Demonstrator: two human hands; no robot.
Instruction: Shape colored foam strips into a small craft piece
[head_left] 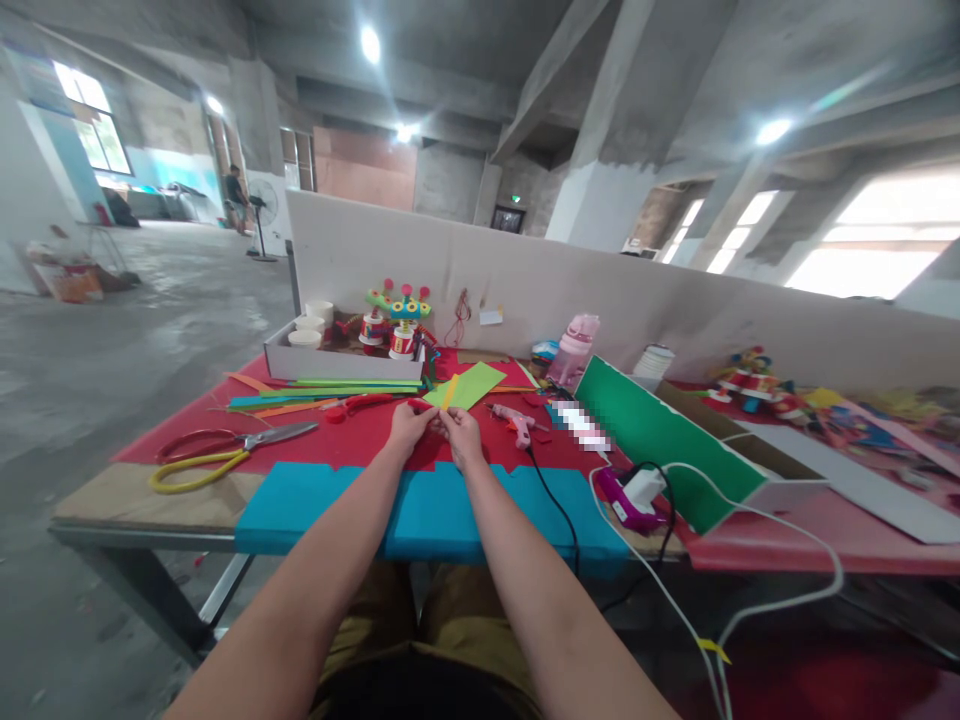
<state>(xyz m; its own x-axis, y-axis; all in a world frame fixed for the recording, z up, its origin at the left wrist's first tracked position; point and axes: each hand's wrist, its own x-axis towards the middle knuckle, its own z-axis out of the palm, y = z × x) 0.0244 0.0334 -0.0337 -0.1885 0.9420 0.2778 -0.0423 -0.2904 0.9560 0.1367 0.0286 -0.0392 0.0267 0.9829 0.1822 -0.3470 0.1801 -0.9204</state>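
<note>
My left hand (pixel 409 428) and my right hand (pixel 461 432) meet over the red-covered table, fingertips almost touching. A narrow yellow strip (pixel 450 391) stands up from the fingers of my right hand, pinched at its lower end. The fingers of my left hand are closed beside it; what they hold, if anything, is too small to make out. Just beyond lie light green sheets (pixel 480 380). A red-handled tool (pixel 356 403) lies behind my left hand, partly hidden by it. To the right of my right hand rests a pink glue gun (pixel 517 425) with a black cord.
Large scissors (pixel 232 452) lie at the left. Paper strips (pixel 330 388) lie before a grey box (pixel 345 362) holding cups and figures. Blue sheet material (pixel 315 505) covers the front edge. At right are a purple power strip (pixel 634 502), loose cables and a green-sided box (pixel 660 440).
</note>
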